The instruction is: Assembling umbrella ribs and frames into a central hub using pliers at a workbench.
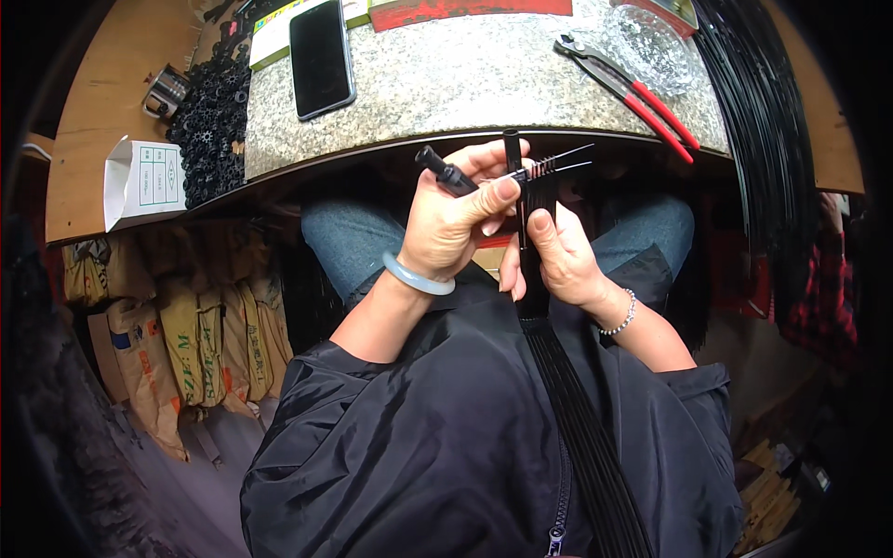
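Note:
A long bundle of thin black rods runs from between my hands down across my lap. My right hand is closed around its upper part, thumb lying along the front. Beside that thumb stands a narrow black tube. My left hand pinches at the top of the bundle, where thin metal prongs stick out to the right. Tucked between its thumb and fingers is a short black tubular piece. How the prongs join the rods is hidden by my fingers.
On the speckled tabletop ahead lie a black phone and red-handled pliers. Small black toothed parts are heaped at the left, near a white box. Long black rods hang over the right edge.

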Motion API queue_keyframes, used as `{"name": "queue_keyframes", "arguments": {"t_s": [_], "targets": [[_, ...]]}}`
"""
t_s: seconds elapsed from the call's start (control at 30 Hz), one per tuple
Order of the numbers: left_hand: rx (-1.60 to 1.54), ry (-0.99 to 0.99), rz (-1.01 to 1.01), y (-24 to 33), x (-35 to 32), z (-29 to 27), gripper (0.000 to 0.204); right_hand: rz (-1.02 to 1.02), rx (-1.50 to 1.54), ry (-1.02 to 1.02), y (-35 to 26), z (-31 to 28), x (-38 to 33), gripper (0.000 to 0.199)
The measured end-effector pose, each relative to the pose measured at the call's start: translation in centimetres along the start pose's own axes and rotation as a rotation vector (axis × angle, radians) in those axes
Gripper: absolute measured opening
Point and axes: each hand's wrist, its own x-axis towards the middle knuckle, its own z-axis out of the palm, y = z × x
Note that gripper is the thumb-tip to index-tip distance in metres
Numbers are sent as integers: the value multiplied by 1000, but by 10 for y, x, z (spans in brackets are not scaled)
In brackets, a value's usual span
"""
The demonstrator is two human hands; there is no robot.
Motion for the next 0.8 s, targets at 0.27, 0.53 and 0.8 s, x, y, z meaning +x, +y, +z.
{"name": "queue_keyframes", "arguments": {"t_s": [0.27,0.53,0.8], "targets": [[113,-37,-9,0,1,-1,16,-21,-58,-14,2,-3,-3,61],[157,20,-95,0,11,-7,16,-3,-44,-27,2,-10,3,65],[166,-23,-58,4,12,-11,15,110,-1,-81,-4,-12,6,78]]}}
